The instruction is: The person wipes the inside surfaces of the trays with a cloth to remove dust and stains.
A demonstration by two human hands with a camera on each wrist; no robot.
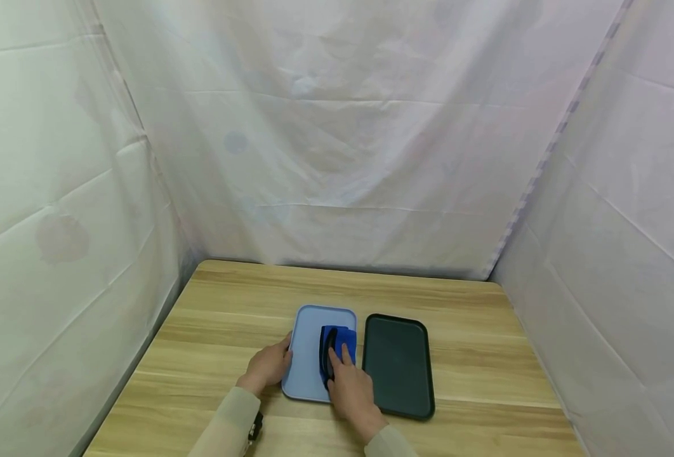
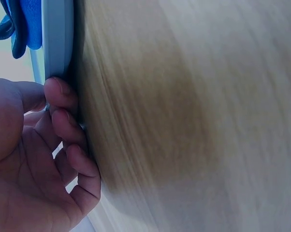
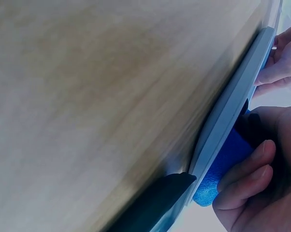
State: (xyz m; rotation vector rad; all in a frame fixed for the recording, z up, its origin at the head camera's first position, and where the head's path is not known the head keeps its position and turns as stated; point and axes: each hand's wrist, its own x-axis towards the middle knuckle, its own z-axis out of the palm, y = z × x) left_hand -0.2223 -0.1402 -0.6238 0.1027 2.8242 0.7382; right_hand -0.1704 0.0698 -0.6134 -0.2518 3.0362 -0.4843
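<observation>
A light blue tray (image 1: pixel 305 374) lies on the table in the head view. My left hand (image 1: pixel 271 365) holds its left edge; in the left wrist view the curled fingers (image 2: pixel 68 125) sit at the tray's outer wall, low by the tabletop. On the tray's right half is a folded blue cloth (image 1: pixel 345 336) with a curved black piece (image 1: pixel 330 343) along its left side. My right hand (image 1: pixel 351 388) rests on both, index and middle fingers stretched forward. The right wrist view shows the remaining fingers (image 3: pixel 247 181) bent loosely beside the cloth, partly covering it.
A dark green tray (image 1: pixel 396 365) lies close to the right of the light blue one, near my right wrist. The wooden table (image 1: pixel 228 304) is bordered by white curtains (image 1: pixel 343 158) at the back and both sides.
</observation>
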